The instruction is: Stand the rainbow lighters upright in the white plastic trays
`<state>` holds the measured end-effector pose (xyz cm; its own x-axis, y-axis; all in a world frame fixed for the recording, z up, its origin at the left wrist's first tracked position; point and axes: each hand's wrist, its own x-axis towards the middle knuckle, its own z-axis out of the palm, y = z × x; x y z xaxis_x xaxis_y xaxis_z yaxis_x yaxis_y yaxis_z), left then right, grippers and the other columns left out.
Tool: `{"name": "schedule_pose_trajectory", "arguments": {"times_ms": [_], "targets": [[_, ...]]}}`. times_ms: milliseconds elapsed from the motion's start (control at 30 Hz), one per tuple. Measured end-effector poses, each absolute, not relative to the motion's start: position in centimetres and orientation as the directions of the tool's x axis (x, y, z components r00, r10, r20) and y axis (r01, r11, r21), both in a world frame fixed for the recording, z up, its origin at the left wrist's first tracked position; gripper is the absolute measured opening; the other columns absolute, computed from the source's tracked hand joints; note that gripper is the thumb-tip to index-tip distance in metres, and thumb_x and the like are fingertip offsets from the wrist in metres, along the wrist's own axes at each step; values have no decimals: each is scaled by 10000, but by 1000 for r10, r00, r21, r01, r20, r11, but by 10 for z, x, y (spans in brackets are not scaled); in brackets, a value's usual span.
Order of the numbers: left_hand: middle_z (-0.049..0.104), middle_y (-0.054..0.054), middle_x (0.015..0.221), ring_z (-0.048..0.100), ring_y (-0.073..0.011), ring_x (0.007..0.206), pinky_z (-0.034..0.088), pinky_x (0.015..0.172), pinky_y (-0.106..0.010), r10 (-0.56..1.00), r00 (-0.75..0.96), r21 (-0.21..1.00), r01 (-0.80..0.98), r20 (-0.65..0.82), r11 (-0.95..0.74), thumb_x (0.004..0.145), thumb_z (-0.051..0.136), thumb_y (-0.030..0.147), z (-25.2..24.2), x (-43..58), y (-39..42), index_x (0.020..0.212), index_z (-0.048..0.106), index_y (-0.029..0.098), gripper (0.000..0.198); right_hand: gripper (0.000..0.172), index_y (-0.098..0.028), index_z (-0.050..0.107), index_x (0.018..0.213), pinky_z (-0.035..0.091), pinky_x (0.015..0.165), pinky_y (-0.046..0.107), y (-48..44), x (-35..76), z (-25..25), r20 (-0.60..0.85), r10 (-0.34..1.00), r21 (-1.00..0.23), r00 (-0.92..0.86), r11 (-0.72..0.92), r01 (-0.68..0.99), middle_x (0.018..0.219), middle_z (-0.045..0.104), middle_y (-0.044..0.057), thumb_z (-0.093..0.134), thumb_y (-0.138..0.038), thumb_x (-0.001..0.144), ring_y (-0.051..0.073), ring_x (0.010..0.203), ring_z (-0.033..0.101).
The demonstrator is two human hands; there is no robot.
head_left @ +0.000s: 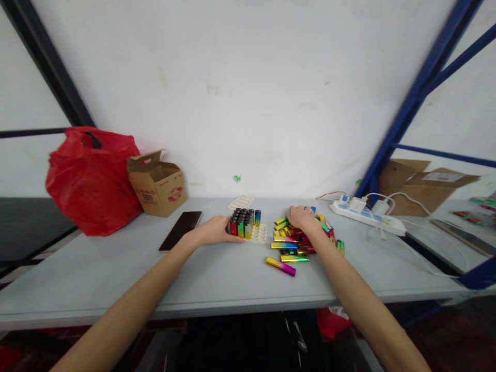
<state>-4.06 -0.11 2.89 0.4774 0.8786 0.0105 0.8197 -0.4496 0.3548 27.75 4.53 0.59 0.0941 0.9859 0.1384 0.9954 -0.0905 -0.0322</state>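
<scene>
Upright lighters (241, 227) with dark tops stand packed in the left part of a pale plastic tray (259, 235) with round holes; the tray's right part shows bare holes. My left hand (216, 230) is closed around the left side of this block, thumb along the front, other fingers partly hidden behind. To the right lies a loose pile of shiny multicoloured lighters (289, 246). My right hand (301, 217) rests at the pile's back edge with fingers curled down; what they grip is hidden. One yellow and purple lighter (281, 266) lies apart at the front.
Behind the block lies another pale holed tray (241, 202). A dark phone-like slab (180, 230), an open cardboard box (158, 184) and a red plastic bag (93, 181) are on the left. On the right are a white power strip (368, 217) with cables and brown cardboard (422, 181).
</scene>
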Motion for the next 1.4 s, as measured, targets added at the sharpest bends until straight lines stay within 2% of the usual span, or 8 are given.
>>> {"name": "schedule_pose_trajectory", "arguments": {"times_ms": [100,367,500,833,1100,1233,1333,1400], "targets": [[727,-39,877,658,-226,745,432,612,-285,878,478,352,820,11,-451,673,676,805,28,-41,-1,1037,655,192,713,433,-128,623,1289,409,988,569,47,274,8,57,998,-41,-23,25,999,1292,610,262,377,-376,1034,407,1240,559],[738,-34,893,671,-231,764,447,631,-283,870,493,357,811,10,-464,697,671,790,30,-39,-3,1055,659,198,692,321,-187,614,1256,470,936,457,40,254,14,160,966,-75,-202,216,973,1237,631,194,448,-310,1011,336,1161,616],[747,-44,916,680,-238,784,458,651,-288,874,486,358,814,12,-458,691,679,786,29,-41,-2,1049,663,201,686,352,-190,572,1318,465,944,408,47,254,9,199,958,-107,-205,229,968,1249,635,172,503,-322,999,309,1162,618],[750,-61,930,694,-264,825,464,670,-297,888,461,362,826,9,-432,654,692,796,29,-40,-3,1065,662,202,723,384,-143,589,1342,436,996,375,62,262,1,193,964,-153,-181,211,965,1210,674,172,536,-243,975,270,1176,601],[750,-60,939,694,-262,815,468,657,-300,886,464,365,821,21,-439,658,699,783,28,-40,-1,1089,659,202,725,265,-125,711,1155,427,1019,315,67,262,-1,262,939,-239,-224,288,928,1154,680,154,559,-137,938,226,1133,623],[748,-52,920,695,-262,822,467,657,-297,886,463,366,822,19,-437,651,698,786,28,-40,-2,1077,661,205,721,292,-130,712,1168,449,1027,322,65,258,7,391,899,-377,-196,350,857,1158,703,138,582,-102,909,198,1040,678],[749,-51,919,692,-258,812,462,654,-297,884,468,351,824,19,-444,667,682,796,29,-40,-3,1085,660,203,726,308,-151,710,1156,502,973,343,64,256,11,466,882,-605,-73,378,701,1142,720,113,694,-199,853,188,909,716],[749,-53,930,690,-256,806,460,650,-296,882,470,347,824,19,-447,671,676,801,29,-40,-3,1094,659,201,735,270,-151,732,1044,535,908,355,63,254,12,394,919,-787,14,330,521,1040,746,98,743,-287,811,207,876,722]]}}
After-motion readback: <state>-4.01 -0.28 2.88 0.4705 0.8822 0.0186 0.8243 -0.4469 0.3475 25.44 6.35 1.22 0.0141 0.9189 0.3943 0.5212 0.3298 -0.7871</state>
